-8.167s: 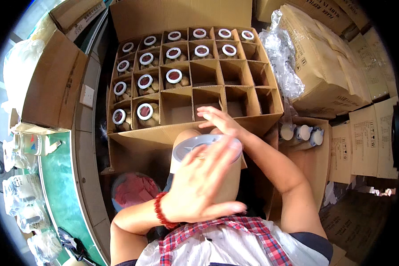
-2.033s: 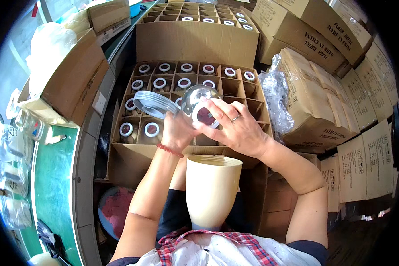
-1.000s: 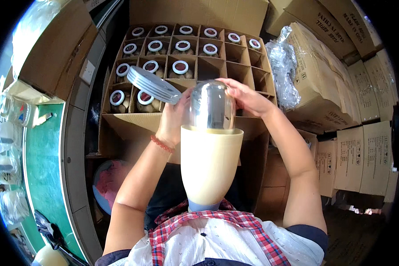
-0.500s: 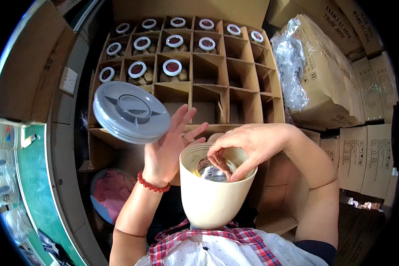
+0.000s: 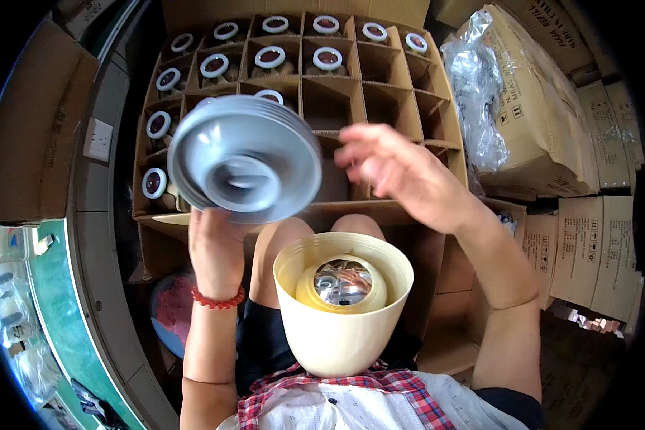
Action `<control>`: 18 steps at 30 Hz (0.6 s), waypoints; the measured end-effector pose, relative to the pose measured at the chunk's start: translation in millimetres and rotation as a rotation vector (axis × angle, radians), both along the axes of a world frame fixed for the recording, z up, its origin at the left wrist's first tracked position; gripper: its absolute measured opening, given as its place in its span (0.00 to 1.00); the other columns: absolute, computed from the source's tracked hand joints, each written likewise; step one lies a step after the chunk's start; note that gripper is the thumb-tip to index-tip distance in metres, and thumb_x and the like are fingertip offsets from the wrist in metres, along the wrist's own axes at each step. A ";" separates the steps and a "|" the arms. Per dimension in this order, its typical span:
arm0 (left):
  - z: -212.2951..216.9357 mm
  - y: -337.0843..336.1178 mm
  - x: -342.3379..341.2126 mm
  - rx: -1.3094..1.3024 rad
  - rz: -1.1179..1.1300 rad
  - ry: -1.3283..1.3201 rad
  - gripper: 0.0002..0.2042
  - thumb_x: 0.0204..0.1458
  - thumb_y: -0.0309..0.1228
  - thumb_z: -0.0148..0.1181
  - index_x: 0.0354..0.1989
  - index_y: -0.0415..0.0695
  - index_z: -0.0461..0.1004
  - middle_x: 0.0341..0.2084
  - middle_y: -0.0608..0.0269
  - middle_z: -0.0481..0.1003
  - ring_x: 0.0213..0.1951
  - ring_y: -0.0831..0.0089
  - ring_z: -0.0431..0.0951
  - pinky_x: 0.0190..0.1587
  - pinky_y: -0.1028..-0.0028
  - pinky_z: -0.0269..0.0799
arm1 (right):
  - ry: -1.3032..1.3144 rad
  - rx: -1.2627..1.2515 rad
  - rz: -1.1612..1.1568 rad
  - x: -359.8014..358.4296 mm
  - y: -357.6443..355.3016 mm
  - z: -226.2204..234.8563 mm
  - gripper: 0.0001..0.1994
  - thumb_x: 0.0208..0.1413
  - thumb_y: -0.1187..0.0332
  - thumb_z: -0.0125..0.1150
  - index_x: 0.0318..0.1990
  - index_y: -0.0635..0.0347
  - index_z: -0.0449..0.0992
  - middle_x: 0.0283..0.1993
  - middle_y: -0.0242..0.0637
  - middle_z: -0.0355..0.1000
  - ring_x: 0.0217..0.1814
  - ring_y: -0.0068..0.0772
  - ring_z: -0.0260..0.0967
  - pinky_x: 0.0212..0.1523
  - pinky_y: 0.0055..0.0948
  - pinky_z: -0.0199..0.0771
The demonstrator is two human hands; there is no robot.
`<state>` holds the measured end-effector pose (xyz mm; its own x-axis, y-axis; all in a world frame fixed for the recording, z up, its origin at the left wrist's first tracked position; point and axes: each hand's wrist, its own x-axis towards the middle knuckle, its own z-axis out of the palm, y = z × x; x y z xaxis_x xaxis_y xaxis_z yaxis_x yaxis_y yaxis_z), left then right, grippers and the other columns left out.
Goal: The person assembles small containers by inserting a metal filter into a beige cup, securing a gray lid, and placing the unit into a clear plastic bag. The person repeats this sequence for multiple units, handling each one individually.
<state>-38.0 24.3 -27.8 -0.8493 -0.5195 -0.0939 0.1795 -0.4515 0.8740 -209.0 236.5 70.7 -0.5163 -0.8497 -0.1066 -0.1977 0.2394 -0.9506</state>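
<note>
On my lap stands a tapered cream plastic container [image 5: 337,337], mouth up. Inside it, a shiny silver rounded piece [image 5: 344,282] is surrounded by a cream ring [image 5: 304,294]. My left hand [image 5: 215,247], with a red bead bracelet at the wrist, grips the lower edge of a large grey round screw lid [image 5: 265,125], tilted so a raised round centre shows. The fingers behind the lid are hidden. My right hand [image 5: 401,168] is raised above and beyond the container's mouth, holding nothing, its fingers apart and somewhat blurred.
Ahead is a cardboard box [image 5: 337,208] with dividers; several cells hold bottle-like items with white rings [image 5: 327,59]. Clear plastic wrap [image 5: 473,93] hangs by a carton [image 5: 545,122] on the right. A blue basin [image 5: 161,322] with pink material is at left, beside a green-topped table [image 5: 61,308].
My right hand has come out of the container and risen, its fingers spreading. My left hand now grips the grey lid, which has shifted right and tilted to show a different face.
</note>
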 end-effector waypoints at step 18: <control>29.8 40.9 26.6 -0.165 -0.402 0.274 0.20 0.61 0.46 0.50 0.43 0.39 0.74 0.57 0.44 0.66 0.59 0.58 0.65 0.61 0.61 0.59 | -0.297 -0.600 0.068 63.3 58.4 -58.8 0.11 0.55 0.63 0.64 0.41 0.59 0.80 0.52 0.44 0.74 0.63 0.46 0.64 0.64 0.45 0.61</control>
